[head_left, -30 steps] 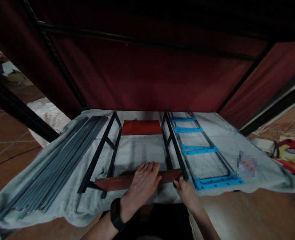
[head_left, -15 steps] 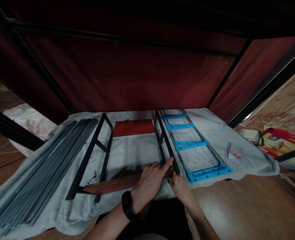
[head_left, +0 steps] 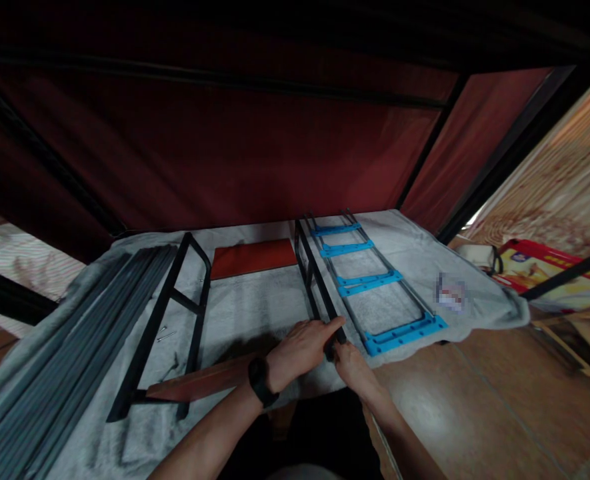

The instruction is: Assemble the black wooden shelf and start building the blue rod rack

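Observation:
Two black metal frames lie on a grey cloth, the left frame [head_left: 167, 313] and the right frame [head_left: 319, 273]. A reddish-brown board [head_left: 199, 381] spans between their near ends. My left hand [head_left: 302, 347], with a dark band on its wrist, rests over the board's right end, thumb stretched onto the right frame. My right hand [head_left: 352, 363] has its fingers curled at the near end of that frame; what they pinch is hidden. Farther back an orange-red panel [head_left: 253, 259] lies flat between the frames.
Grey tubes [head_left: 89, 333] lie at the left. Blue brackets on thin metal rods [head_left: 369, 283] lie right of the frames, beside a blurred packet [head_left: 450, 293]. Small metal parts [head_left: 165, 336] lie inside the left frame. A red-yellow box [head_left: 549, 270] stands far right.
The view has turned slightly, so most items appear farther left. My left hand has moved over the right frame's near end, its thumb lying across it. My right hand stays at that end.

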Action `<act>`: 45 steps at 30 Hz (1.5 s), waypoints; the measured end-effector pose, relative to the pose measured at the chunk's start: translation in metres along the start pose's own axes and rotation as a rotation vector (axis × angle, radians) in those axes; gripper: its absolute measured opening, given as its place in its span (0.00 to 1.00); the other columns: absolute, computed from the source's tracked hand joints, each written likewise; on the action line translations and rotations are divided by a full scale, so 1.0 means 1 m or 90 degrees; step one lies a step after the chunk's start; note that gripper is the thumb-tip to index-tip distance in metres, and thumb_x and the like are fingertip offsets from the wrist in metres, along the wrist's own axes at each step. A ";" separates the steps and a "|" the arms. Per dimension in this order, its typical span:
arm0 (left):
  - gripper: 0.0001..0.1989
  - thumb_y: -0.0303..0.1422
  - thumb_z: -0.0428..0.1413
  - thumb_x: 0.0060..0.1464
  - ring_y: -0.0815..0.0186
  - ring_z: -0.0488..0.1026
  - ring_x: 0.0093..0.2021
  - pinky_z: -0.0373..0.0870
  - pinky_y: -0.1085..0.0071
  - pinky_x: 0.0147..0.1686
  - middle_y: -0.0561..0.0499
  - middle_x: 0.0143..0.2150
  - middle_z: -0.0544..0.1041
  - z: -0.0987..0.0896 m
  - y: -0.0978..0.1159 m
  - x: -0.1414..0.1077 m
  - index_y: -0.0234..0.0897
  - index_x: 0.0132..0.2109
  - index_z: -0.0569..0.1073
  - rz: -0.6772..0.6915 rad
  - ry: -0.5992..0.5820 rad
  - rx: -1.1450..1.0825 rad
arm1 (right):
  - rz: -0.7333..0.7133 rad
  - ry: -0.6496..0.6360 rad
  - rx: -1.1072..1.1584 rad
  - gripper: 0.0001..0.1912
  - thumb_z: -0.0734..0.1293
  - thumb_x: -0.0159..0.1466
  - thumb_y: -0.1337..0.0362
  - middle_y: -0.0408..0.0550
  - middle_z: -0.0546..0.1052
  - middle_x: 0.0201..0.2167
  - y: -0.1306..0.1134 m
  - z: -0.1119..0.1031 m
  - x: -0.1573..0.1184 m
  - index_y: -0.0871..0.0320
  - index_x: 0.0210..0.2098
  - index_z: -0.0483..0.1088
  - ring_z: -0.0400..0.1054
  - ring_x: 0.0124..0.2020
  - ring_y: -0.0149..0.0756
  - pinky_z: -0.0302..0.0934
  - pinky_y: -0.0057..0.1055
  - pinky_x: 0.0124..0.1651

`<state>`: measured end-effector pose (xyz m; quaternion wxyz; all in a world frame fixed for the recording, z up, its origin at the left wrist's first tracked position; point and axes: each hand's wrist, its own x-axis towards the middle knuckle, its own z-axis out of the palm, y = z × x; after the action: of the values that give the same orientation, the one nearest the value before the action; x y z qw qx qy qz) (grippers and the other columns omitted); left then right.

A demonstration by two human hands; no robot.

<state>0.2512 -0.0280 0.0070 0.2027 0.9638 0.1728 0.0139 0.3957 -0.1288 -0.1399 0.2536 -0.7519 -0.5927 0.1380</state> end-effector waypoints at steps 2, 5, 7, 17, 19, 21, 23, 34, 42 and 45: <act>0.28 0.23 0.46 0.60 0.61 0.76 0.43 0.69 0.68 0.42 0.48 0.42 0.79 -0.002 0.000 0.001 0.44 0.66 0.61 0.002 0.004 -0.012 | 0.001 0.005 0.036 0.20 0.52 0.59 0.79 0.53 0.76 0.36 0.000 -0.002 0.000 0.61 0.39 0.73 0.71 0.40 0.36 0.66 0.32 0.46; 0.26 0.24 0.46 0.61 0.61 0.76 0.43 0.68 0.68 0.42 0.47 0.42 0.79 -0.005 0.000 0.001 0.43 0.66 0.61 -0.002 0.012 -0.018 | 0.013 0.029 0.101 0.19 0.53 0.59 0.78 0.52 0.76 0.38 0.003 0.001 0.000 0.60 0.38 0.72 0.71 0.40 0.35 0.65 0.31 0.45; 0.26 0.26 0.46 0.62 0.61 0.76 0.43 0.68 0.68 0.42 0.47 0.44 0.80 -0.007 0.000 0.001 0.43 0.66 0.61 -0.004 0.011 -0.020 | 0.033 0.047 0.156 0.18 0.54 0.60 0.76 0.51 0.75 0.38 0.007 0.004 0.001 0.59 0.39 0.72 0.71 0.40 0.35 0.65 0.31 0.45; 0.25 0.27 0.48 0.61 0.61 0.77 0.41 0.68 0.69 0.39 0.48 0.41 0.80 -0.018 0.000 0.001 0.43 0.65 0.61 -0.019 0.001 -0.003 | 0.137 0.011 0.434 0.08 0.58 0.59 0.66 0.43 0.70 0.25 0.022 0.014 0.010 0.57 0.29 0.68 0.67 0.28 0.34 0.66 0.32 0.35; 0.25 0.27 0.48 0.61 0.61 0.77 0.40 0.68 0.69 0.38 0.48 0.40 0.80 -0.018 0.000 0.001 0.43 0.65 0.61 -0.015 0.003 -0.008 | 0.198 -0.018 0.474 0.07 0.58 0.60 0.64 0.42 0.69 0.24 0.023 0.016 0.011 0.56 0.31 0.67 0.67 0.26 0.34 0.67 0.31 0.31; 0.25 0.26 0.48 0.61 0.61 0.77 0.39 0.68 0.69 0.37 0.49 0.39 0.80 -0.017 0.000 0.002 0.43 0.64 0.62 -0.013 0.003 -0.011 | 0.241 -0.044 0.463 0.08 0.56 0.62 0.63 0.41 0.68 0.22 0.023 0.017 0.012 0.56 0.31 0.66 0.67 0.24 0.33 0.66 0.30 0.28; 0.25 0.26 0.48 0.61 0.61 0.77 0.39 0.68 0.69 0.37 0.48 0.39 0.80 -0.016 0.000 0.002 0.43 0.64 0.62 -0.018 0.001 -0.011 | 0.251 -0.053 0.435 0.10 0.56 0.64 0.62 0.39 0.67 0.20 0.021 0.016 0.013 0.56 0.30 0.65 0.65 0.21 0.31 0.64 0.28 0.26; 0.24 0.28 0.47 0.63 0.62 0.77 0.39 0.68 0.69 0.38 0.48 0.40 0.80 -0.007 -0.003 0.002 0.45 0.65 0.62 -0.018 0.022 0.003 | 0.222 -0.060 0.273 0.13 0.54 0.67 0.66 0.44 0.72 0.24 0.014 0.003 0.008 0.60 0.38 0.69 0.69 0.21 0.33 0.62 0.28 0.28; 0.25 0.27 0.46 0.63 0.61 0.77 0.42 0.70 0.67 0.42 0.47 0.44 0.80 -0.011 -0.001 -0.002 0.46 0.65 0.62 -0.030 0.026 0.003 | 0.208 -0.014 0.014 0.16 0.53 0.67 0.71 0.56 0.78 0.33 0.001 0.005 0.007 0.63 0.39 0.71 0.73 0.37 0.40 0.61 0.32 0.40; 0.24 0.27 0.46 0.63 0.61 0.77 0.41 0.70 0.67 0.41 0.48 0.43 0.80 -0.011 -0.001 -0.001 0.47 0.64 0.63 -0.029 0.031 0.000 | 0.215 -0.015 0.020 0.16 0.52 0.67 0.71 0.55 0.78 0.32 0.002 0.009 0.007 0.61 0.38 0.71 0.74 0.36 0.40 0.62 0.33 0.40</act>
<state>0.2485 -0.0234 0.0167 0.1986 0.9589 0.1997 0.0330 0.3946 -0.1209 -0.1482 0.2312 -0.8350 -0.4589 0.1967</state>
